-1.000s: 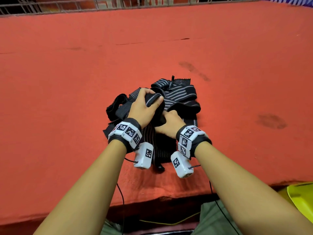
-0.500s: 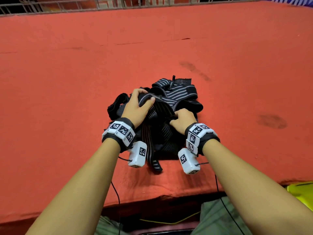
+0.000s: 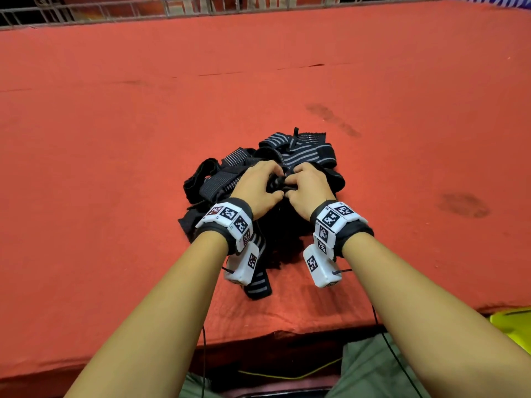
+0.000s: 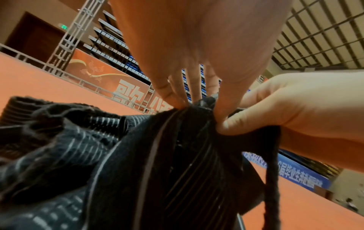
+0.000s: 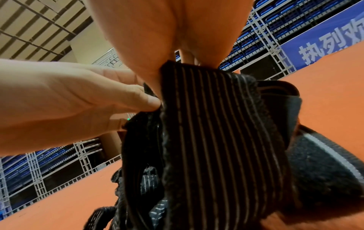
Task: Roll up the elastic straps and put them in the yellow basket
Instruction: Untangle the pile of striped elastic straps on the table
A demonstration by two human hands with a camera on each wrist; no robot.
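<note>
A tangled heap of black elastic straps (image 3: pixel 304 152) with grey stripes lies on the red table (image 3: pixel 115 139). Both hands meet over its middle. My left hand (image 3: pixel 258 186) pinches the end of one strap (image 4: pixel 177 155) between thumb and fingers, and my right hand (image 3: pixel 309 186) pinches the same strap (image 5: pixel 212 124) beside it. The strap hangs down from the fingers to the table, and one end (image 3: pixel 257 285) trails toward the near edge. A corner of the yellow basket (image 3: pixel 514 326) shows at the lower right, below the table edge.
A metal railing (image 3: pixel 201 7) runs along the table's far side. Dark stains (image 3: pixel 462 205) mark the red cloth at the right. Cables hang under the near table edge by my lap.
My hands have drawn together over the middle of the heap. The right hand moved left and forward, and both now pinch one strap end with fingers curled close.
</note>
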